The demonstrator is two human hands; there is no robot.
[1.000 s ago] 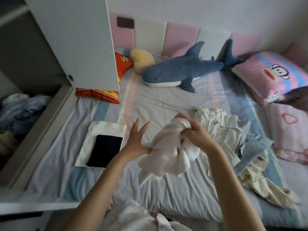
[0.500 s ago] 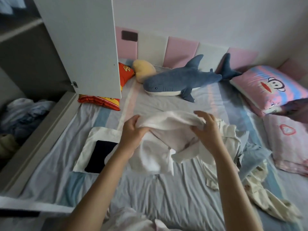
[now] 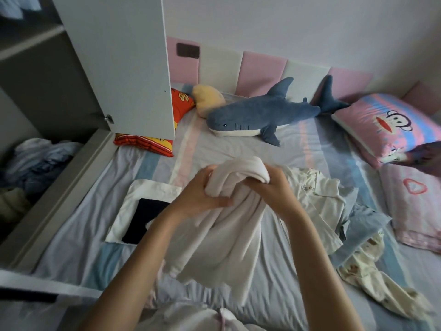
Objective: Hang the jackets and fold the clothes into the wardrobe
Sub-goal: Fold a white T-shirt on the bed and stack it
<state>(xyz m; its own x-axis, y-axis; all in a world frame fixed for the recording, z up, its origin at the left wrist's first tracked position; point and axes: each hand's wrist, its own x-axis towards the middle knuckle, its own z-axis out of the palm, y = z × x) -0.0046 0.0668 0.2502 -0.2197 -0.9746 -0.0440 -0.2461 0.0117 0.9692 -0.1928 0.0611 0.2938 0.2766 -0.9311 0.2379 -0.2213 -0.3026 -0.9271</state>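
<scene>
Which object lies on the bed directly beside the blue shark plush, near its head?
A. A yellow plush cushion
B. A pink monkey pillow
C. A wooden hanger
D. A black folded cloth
A: the yellow plush cushion rests against the wall panels right by the head of the shark plush.

The room is dim, with soft, cool daylight and no hard shadows or glare. The wall [image 3: 298, 27] above the toy shark [image 3: 257, 118] is the brightest area; the wardrobe shelves [image 3: 35, 75] far left of the shark sit in deep shade. Straight lines bow toward the edges, and the near corners are smeared and soft. The cloth [image 3: 222, 225] in front of the shark shows motion blur.
</scene>
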